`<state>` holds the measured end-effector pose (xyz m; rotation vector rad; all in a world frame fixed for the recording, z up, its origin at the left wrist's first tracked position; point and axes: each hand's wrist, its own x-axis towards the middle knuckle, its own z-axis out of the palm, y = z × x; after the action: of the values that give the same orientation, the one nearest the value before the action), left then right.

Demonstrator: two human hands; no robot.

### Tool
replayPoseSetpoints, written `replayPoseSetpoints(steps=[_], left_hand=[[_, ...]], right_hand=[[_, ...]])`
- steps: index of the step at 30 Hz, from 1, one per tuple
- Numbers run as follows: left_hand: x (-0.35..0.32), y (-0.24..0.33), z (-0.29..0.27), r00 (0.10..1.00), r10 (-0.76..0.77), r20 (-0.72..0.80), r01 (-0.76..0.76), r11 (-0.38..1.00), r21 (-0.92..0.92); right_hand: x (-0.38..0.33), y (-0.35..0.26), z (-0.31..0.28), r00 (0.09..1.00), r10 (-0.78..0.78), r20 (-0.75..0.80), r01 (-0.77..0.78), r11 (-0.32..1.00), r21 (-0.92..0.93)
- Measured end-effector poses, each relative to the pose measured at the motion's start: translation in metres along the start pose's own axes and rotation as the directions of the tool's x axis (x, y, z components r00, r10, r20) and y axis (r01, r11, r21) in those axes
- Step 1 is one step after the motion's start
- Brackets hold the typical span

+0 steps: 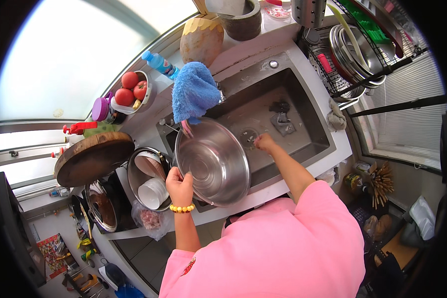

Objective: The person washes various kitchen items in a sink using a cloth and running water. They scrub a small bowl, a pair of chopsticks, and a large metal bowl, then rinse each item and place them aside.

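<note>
The bowl (213, 161) is hiding the sink's (303, 107) left part; the right hand's (264, 142) fingertips (down at the drain) are looking too small to make out.

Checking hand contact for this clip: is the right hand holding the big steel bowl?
No, the left hand grips the steel bowl at its rim, while the right hand reaches down to the sink drain.

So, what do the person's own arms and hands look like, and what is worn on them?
Both arms come out of short pink sleeves and are bare below. The left hand has a bracelet of yellow beads on its wrist. The right hand shows no glove, ring or watch.
</note>
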<state>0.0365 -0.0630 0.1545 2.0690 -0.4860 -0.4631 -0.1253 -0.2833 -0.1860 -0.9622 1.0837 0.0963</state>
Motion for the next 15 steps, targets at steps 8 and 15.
replayPoseSetpoints(steps=[8, 15], left_hand=[[0.004, -0.025, -0.007, 0.996, -0.063, 0.071, 0.077, 0.974, -0.214], [0.007, -0.016, -0.008, 0.986, -0.008, 0.165, 0.051, 0.966, -0.254]], right_hand=[[-0.109, -0.033, -0.012, 0.959, -0.222, -0.177, 0.248, 0.959, 0.139], [-0.241, -0.011, -0.050, 0.613, -0.479, -0.629, 0.521, 0.843, -0.135]])
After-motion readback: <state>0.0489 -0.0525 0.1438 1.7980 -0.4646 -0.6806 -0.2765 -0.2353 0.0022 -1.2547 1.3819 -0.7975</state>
